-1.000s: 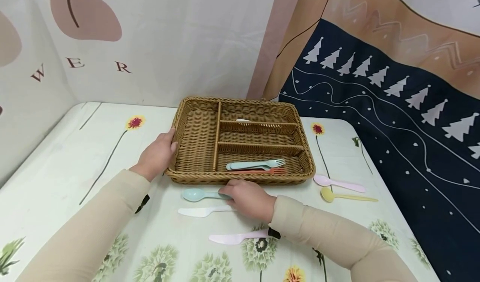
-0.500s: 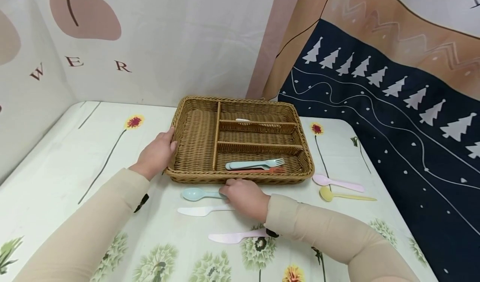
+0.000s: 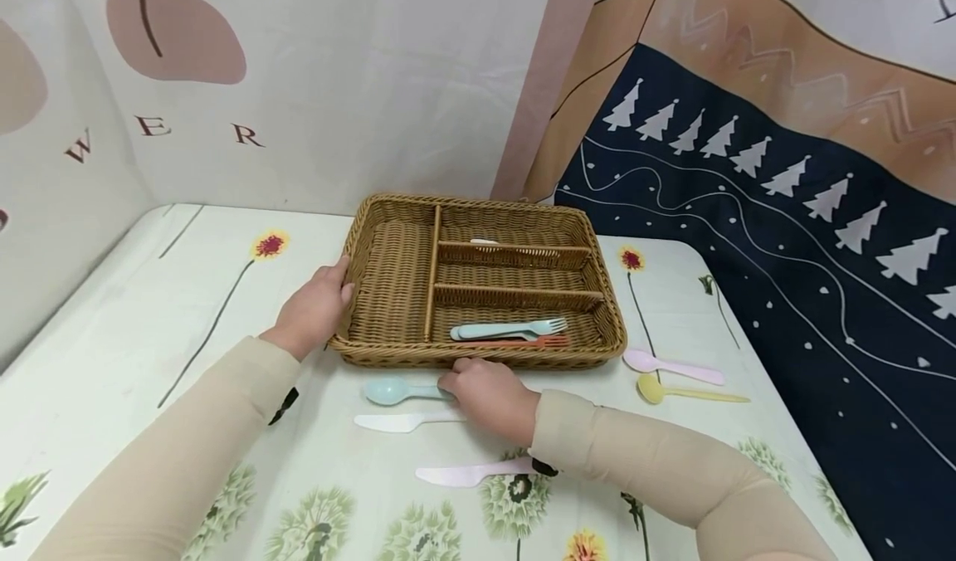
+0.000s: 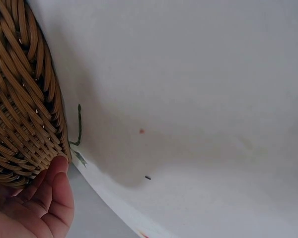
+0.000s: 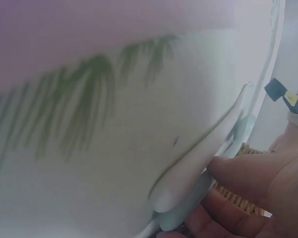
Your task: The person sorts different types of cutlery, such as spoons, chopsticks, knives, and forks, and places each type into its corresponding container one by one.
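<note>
My left hand (image 3: 309,308) grips the left side of a brown wicker cutlery basket (image 3: 392,351), its fingers against the woven wall in the left wrist view. In front of the basket, my right hand (image 3: 493,399) pinches the handle of a light-blue spoon (image 3: 388,391) lying on the table. The right wrist view shows the thumb and fingers at this light-blue handle (image 5: 186,206), close beside the white knife (image 5: 203,158). That knife's blade points left in the head view. A pink knife (image 3: 456,475) lies nearer, partly under the right wrist.
Light-blue forks (image 3: 511,329) and a red fork (image 3: 553,342) occupy the basket's front compartment; a white piece (image 3: 484,241) shows in the rear one. To the right of the basket lie a pink spoon (image 3: 672,366) and a yellow spoon (image 3: 690,392). A patterned cloth (image 3: 134,312) covers the table.
My right wrist has shifted slightly left. Both hands keep their places at the basket and the light-blue spoon, and the cutlery lies as before.
</note>
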A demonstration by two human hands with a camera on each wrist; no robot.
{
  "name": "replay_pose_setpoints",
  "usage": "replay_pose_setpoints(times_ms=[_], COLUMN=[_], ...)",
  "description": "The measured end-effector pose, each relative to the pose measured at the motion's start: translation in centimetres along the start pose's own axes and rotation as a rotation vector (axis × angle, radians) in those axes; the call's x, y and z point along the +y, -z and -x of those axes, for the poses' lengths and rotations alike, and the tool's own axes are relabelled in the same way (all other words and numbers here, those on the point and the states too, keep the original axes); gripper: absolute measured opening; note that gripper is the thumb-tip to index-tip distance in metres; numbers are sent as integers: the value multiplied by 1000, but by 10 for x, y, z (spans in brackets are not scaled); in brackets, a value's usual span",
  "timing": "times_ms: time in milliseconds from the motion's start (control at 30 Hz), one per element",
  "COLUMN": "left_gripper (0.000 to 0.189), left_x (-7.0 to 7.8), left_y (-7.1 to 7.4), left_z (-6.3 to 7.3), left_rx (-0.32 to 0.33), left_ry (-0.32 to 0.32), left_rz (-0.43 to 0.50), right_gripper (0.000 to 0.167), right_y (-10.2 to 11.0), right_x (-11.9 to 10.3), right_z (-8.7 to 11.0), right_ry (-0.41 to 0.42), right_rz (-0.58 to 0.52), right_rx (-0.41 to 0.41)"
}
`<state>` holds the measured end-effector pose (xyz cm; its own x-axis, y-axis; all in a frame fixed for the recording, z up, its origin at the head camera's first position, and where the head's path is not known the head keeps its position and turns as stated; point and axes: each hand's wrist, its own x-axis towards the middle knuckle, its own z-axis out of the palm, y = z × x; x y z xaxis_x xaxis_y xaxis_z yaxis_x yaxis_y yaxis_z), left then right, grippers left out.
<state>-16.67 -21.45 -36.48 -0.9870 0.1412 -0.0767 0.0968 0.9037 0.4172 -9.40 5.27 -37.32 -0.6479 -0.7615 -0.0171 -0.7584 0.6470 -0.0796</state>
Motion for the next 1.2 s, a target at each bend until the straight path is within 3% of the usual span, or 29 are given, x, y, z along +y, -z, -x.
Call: replay_pose_setpoints(times_ms=[333,533,1000,1200], left_gripper=[56,55,55,55], left_x=[0,-2,0,0], left_y=[0,-1,-2,-2], left_z=[2,2,2,3], left_rx=[-10,-8,14,12], left_ry=[9,12,-2,-1], left_rz=[6,4,-1,2], right_gripper=[22,23,30,29], right_y=[12,23,48,58], right_x=[2,5,23,38], right_z=[13,17,18,12], right_ry=[42,41,-57,-89], right_rz=[-119,-164,-264,-291], right_rx=[27,85,94,140])
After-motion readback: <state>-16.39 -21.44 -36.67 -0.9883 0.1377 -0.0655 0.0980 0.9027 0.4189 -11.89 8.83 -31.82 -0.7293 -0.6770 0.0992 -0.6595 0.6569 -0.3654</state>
